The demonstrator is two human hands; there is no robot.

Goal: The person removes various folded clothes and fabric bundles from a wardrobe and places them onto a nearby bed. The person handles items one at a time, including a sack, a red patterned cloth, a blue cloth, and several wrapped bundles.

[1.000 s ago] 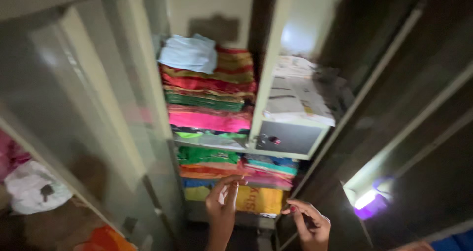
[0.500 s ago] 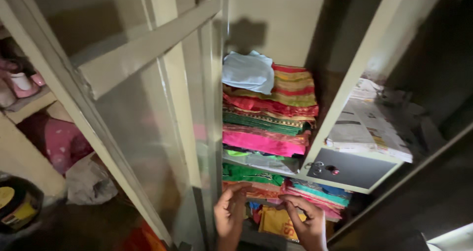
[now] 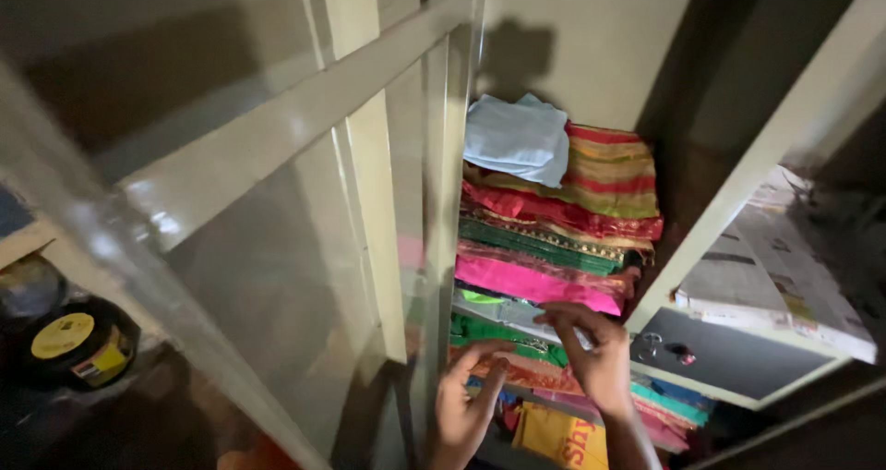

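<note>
An open metal cupboard holds two stacks of folded coloured cloths. The upper stack (image 3: 563, 221) has pink, green, red and striped pieces, with a pale blue cloth (image 3: 517, 139) on top. My left hand (image 3: 466, 401) reaches up with its fingers apart and touches the green cloth (image 3: 494, 331) on top of the lower stack. My right hand (image 3: 595, 355) is beside it, its bent fingertips on the shelf edge (image 3: 503, 308) just under the pink cloth. Whether the right hand grips anything is unclear. A yellow cloth (image 3: 558, 438) lies below both hands.
The cupboard's pale door (image 3: 277, 202) stands open on the left. A grey locker box with a small knob (image 3: 683, 352) sits at the right, with newspapers (image 3: 775, 276) on top. A round black tin with a yellow label (image 3: 69, 341) lies at the far left.
Both hands have risen from the yellow cloth low in the lower stack to its top, by the shelf edge. The view has closed in on the cupboard.
</note>
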